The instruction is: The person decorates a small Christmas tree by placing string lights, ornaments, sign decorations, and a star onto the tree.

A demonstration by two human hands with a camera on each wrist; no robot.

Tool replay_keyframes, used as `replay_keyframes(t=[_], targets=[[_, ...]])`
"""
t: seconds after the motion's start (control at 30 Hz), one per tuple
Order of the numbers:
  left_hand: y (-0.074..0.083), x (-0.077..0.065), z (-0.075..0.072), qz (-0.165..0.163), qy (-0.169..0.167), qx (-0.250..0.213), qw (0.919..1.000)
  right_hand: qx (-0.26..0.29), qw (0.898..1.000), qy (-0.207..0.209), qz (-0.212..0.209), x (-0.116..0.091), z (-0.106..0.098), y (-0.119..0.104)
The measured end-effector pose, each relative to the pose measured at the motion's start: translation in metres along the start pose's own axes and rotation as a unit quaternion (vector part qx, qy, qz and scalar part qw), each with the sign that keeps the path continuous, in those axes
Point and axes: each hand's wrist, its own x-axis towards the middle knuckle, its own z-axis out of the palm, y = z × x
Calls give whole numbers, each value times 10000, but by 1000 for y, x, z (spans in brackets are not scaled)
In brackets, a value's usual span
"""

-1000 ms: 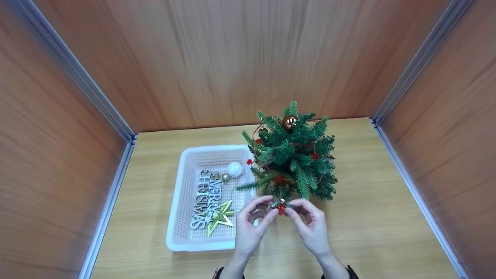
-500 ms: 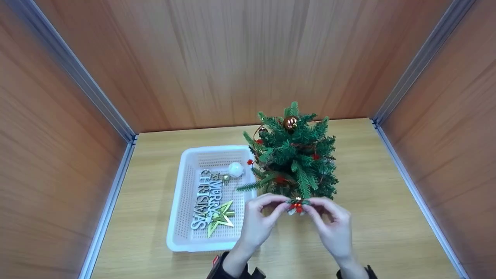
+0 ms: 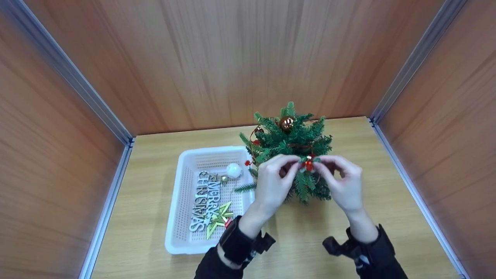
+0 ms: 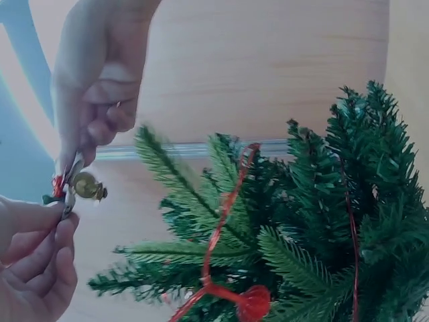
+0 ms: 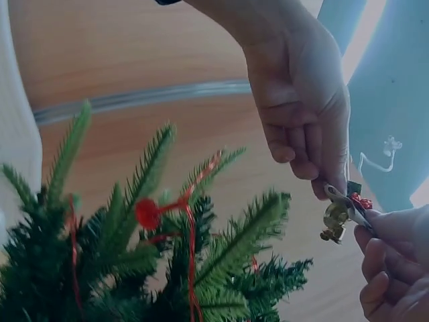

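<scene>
In the head view, my left hand [image 3: 274, 184] and right hand [image 3: 346, 185] meet in front of a small green Christmas tree [image 3: 304, 136]. Between them they pinch a small Christmas ornament [image 3: 309, 165] by its two sides, thumb against fingers. It has red berries, bits of green and a gold bell [image 4: 84, 184], which hangs on the side toward the tree. The right wrist view shows the bell [image 5: 336, 216] apart from the nearest branches. Red wire garland [image 5: 192, 255] with a red ball [image 5: 148, 213] winds through the tree, and a shiny brown bauble [image 3: 286, 123] sits near its top.
A white perforated basket [image 3: 173, 205] stands left of the tree. In it lie silver "MERRY CHRISTMAS" letters [image 3: 201, 201], a gold star [image 3: 219, 219], a white ball [image 3: 233, 170] and a small gold bell [image 3: 224, 179]. Wooden panels [image 3: 232, 58] enclose the table [image 3: 145, 213] at the back and sides.
Both hands have moved away from the body and to the right with the ornament, from below the tree's front to in front of its branches. They keep their pinch on it.
</scene>
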Motion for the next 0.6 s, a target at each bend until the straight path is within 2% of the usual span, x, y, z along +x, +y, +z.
replay_keyframes(t=[0.07,0.13,0.3,0.5,0.6], targets=[[-3,5,5,113,203,426,9988,-46,9999,-116,115,8,0,6],[-8,7,11,249,439,933,9944,-95,9995,-235,177,16,0,14],[-18,9,23,469,894,2021,9741,-328,9980,-424,337,27,3,30],[-26,7,33,582,1083,2804,9520,-759,9946,-491,517,31,8,43],[-29,6,36,516,1138,3038,9445,-826,9937,-543,536,31,8,48]])
